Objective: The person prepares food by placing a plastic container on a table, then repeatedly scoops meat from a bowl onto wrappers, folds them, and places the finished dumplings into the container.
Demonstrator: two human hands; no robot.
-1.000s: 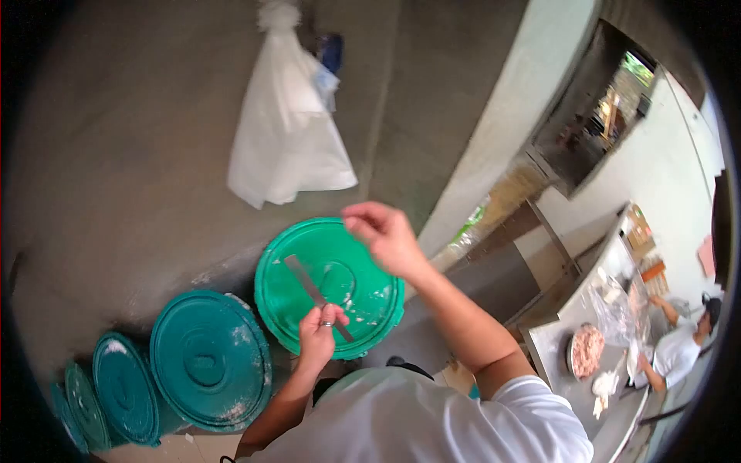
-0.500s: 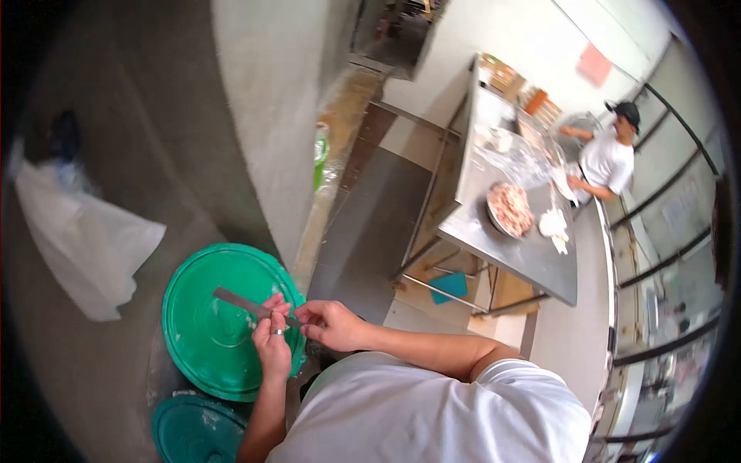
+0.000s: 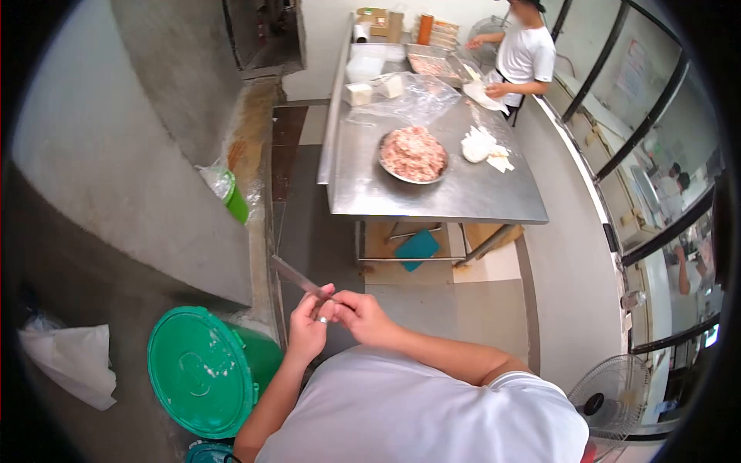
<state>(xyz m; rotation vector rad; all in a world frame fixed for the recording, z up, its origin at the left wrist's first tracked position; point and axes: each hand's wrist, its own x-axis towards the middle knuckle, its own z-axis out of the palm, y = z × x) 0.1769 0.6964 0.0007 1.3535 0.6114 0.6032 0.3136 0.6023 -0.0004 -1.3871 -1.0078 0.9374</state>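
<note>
A long, narrow, flat metal strip [image 3: 293, 274] points up and to the left from between my hands; its exact kind does not show. My left hand [image 3: 309, 330], with a ring on one finger, pinches it near its middle. Close beside it, my right hand [image 3: 370, 318] has its fingers closed at the strip's lower end, which they mostly hide. Both hands are in front of my chest, above the floor. Beyond them, a metal bowl heaped with pink minced meat [image 3: 414, 153] sits on the steel table [image 3: 370, 193].
Left of me stands a green lidded bin [image 3: 193, 370]. White wrappers or dough pieces [image 3: 485, 145] and plastic sheeting [image 3: 424, 96] lie on the table. At its far right, a person in a white shirt [image 3: 529, 58] works. A standing fan [image 3: 610, 401] is at lower right.
My view has turned right toward the table, so the green bins now sit lower left. My hands, still on the strip, are no longer over the bin lid.
</note>
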